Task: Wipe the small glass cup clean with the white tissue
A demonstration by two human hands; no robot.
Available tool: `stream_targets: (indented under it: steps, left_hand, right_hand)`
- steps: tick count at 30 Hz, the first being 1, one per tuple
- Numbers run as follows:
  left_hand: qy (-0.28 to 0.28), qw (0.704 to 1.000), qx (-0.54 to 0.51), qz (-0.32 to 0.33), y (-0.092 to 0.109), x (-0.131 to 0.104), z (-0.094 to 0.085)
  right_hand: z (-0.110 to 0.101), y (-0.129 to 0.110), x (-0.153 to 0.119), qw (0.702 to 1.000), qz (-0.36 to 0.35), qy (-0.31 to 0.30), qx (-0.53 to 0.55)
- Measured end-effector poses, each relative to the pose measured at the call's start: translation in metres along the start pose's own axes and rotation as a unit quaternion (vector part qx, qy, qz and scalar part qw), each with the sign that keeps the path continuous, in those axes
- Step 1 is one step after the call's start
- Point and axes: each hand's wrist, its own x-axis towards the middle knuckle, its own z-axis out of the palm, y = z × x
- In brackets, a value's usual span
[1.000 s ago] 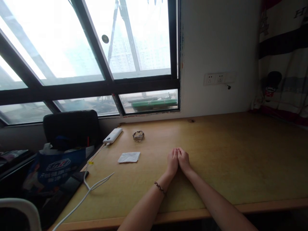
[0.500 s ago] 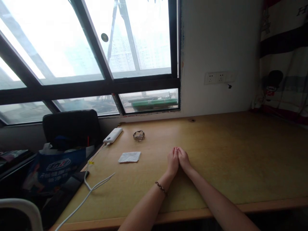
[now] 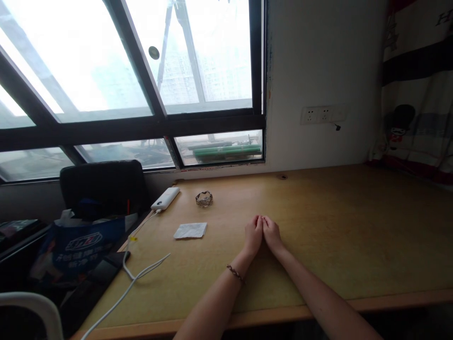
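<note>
- Left hand (image 3: 253, 234) and right hand (image 3: 272, 234) resting side by side on the wooden desk (image 3: 354, 236), touching along the inner edges; fingers (image 3: 255, 222) curled together, clamped on nothing visible.
- Braided bracelet (image 3: 235, 273) worn at the left wrist, behind the fingers.
- Folded white tissue (image 3: 190, 230) lying flat to the left of the fingers, apart from them.
- Small metal ashtray-like dish (image 3: 204, 199) beyond and left of the fingers, near the window (image 3: 141, 71).
- White power bank (image 3: 165, 199) further left at the desk's edge, white cable (image 3: 138, 276) trailing back from it toward the near side.
- Judged as a rest pose: best kept with both palms flat and weight on the forearms, wrists clear of the desk's front edge, elbows well away from the loose cable so that the power bank is not dragged off.
- Blue bag (image 3: 83, 243) far left of the fingers carrying a white logo and a line of characters, too blurred to read.
- Striped curtain (image 3: 417, 85) far right showing a guardsman figure and a partial capital "H" at the top corner; rest of the word out of frame.
- Wall socket strip (image 3: 322, 114) above and beyond the fingers, no legible markings.
</note>
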Motion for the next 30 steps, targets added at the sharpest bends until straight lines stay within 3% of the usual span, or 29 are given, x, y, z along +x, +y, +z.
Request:
stream_targets:
  steps: [3,7,10,13,15,17,20,22,24,27,30]
  left_hand:
    - [0.03,0.996,0.078,0.043,0.003,0.013,-0.023]
    - [0.174,0.955,0.236,0.054,-0.007,0.032,-0.06]
    - [0.267,0.891,0.36,-0.073,-0.024,0.038,-0.079]
    - [0.283,0.841,0.42,-0.193,-0.04,0.038,-0.085]
    - [0.26,0.852,0.415,-0.186,-0.044,0.037,-0.082]
    - [0.211,0.899,0.363,-0.123,-0.043,0.035,-0.072]
    - [0.088,0.979,0.179,-0.048,-0.036,0.028,-0.047]
    - [0.012,0.998,0.032,-0.052,-0.03,0.022,-0.029]
    - [-0.026,0.995,-0.063,-0.068,-0.026,0.016,-0.016]
    - [-0.019,0.995,-0.074,-0.071,-0.025,0.012,-0.012]
    - [0.039,0.998,0.001,-0.049,-0.025,0.014,-0.022]
  right_hand:
    - [-0.001,-0.002,0.001,1.0,-0.002,-0.006,0.004]
    - [0.001,-0.001,0.001,0.999,0.017,-0.016,0.033]
    - [0.0,-0.002,0.001,0.999,0.016,-0.024,0.033]
    - [-0.005,-0.004,0.004,1.0,-0.013,-0.021,0.016]
    - [-0.01,-0.004,0.006,0.999,-0.032,-0.005,-0.011]
    - [-0.015,-0.002,0.009,0.996,-0.059,0.016,-0.071]
    - [-0.018,0.004,0.012,0.978,-0.104,0.023,-0.18]
    - [-0.016,0.01,0.013,0.967,-0.124,-0.005,-0.224]
    - [-0.015,0.015,0.014,0.958,-0.135,-0.047,-0.248]
    - [-0.014,0.018,0.014,0.948,-0.143,-0.096,-0.267]
    - [-0.016,0.016,0.015,0.947,-0.141,-0.114,-0.266]
